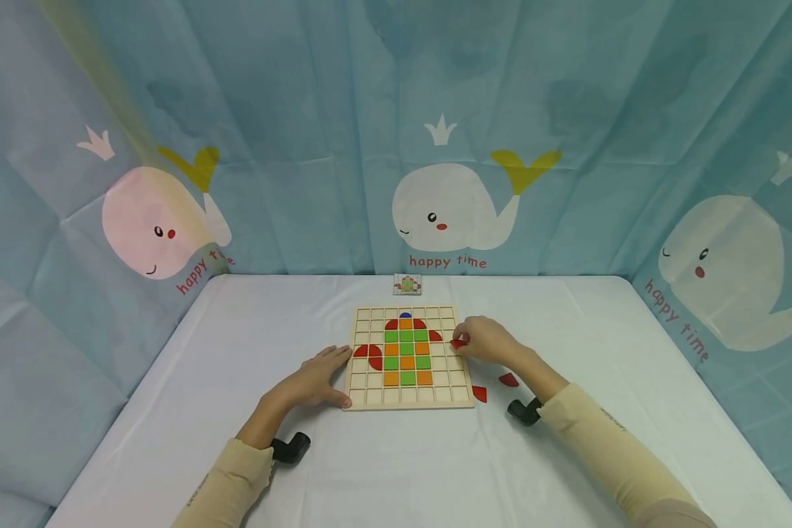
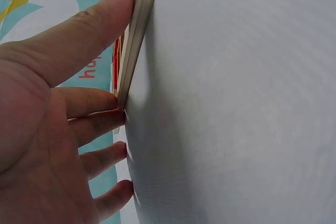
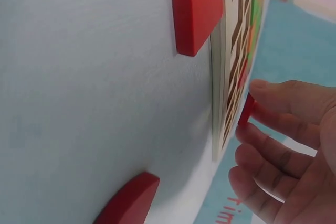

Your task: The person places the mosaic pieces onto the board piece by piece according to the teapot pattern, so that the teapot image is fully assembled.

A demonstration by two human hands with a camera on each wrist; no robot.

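A wooden grid board [image 1: 369, 396] lies on the white table, its squares partly filled with green, orange, red and blue pieces. My left hand [image 1: 313, 378] rests at the board's left side, fingers spread, thumb at the near left corner; in the left wrist view the thumb [image 2: 84, 38] touches the board's edge. Over the right side of the board my right hand [image 1: 491, 339] pinches a red quarter-circle piece [image 3: 246, 109] between thumb and fingers. Two loose red pieces lie on the cloth to the right: one beside the board [image 1: 479, 394], the other [image 1: 509, 380] under the right forearm.
A small pattern card [image 1: 407, 284] stands behind the board near the table's far edge. A blue curtain [image 1: 303, 147] printed with whales hangs around the back and sides. Black wrist mounts [image 1: 292, 448] show below both wrists.
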